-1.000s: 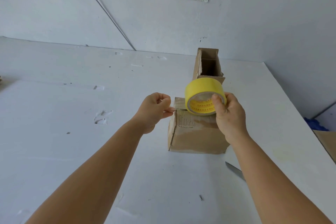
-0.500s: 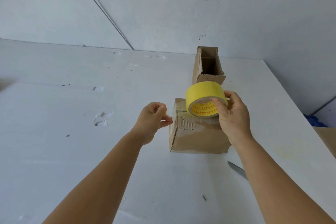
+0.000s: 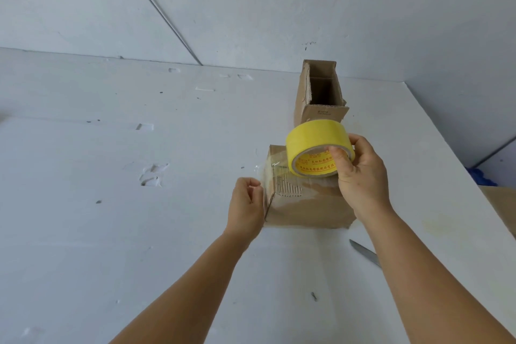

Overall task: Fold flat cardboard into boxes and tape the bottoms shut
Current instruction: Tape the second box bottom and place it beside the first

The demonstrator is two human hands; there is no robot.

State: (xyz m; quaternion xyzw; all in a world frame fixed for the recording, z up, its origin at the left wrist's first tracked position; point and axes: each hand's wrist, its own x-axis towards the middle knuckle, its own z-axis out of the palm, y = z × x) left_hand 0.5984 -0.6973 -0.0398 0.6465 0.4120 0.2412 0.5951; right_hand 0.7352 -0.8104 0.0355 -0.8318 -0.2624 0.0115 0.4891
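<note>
Right hand (image 3: 360, 176): grasps the yellow tape roll (image 3: 318, 152), thumb inside the core, fingers wrapped round the outer rim; roll held raised above the near cardboard box (image 3: 307, 207).
Left hand (image 3: 245, 204): fingers curled, pinching the free end of the clear tape strip (image 3: 272, 169) at the box's left top corner.
Clear tape strip: runs from the roll leftward and down to the left hand, stretched over the box's upper left edge; whether it already adheres to the cardboard cannot be told.
Near cardboard box: stands on the white tabletop (image 3: 111, 232) between the two hands, closed flaps uppermost; a torn patch of exposed corrugation shows on its upper front face.
Second cardboard box (image 3: 319, 95): behind the first, upright, tall and narrow, top open with one flap folded outward toward the camera.
Metal blade (image 3: 364, 253): lies flat on the tabletop to the right of the near box, partly hidden by the right forearm; type of tool cannot be told.
Tabletop: white, dented and scuffed in places.
</note>
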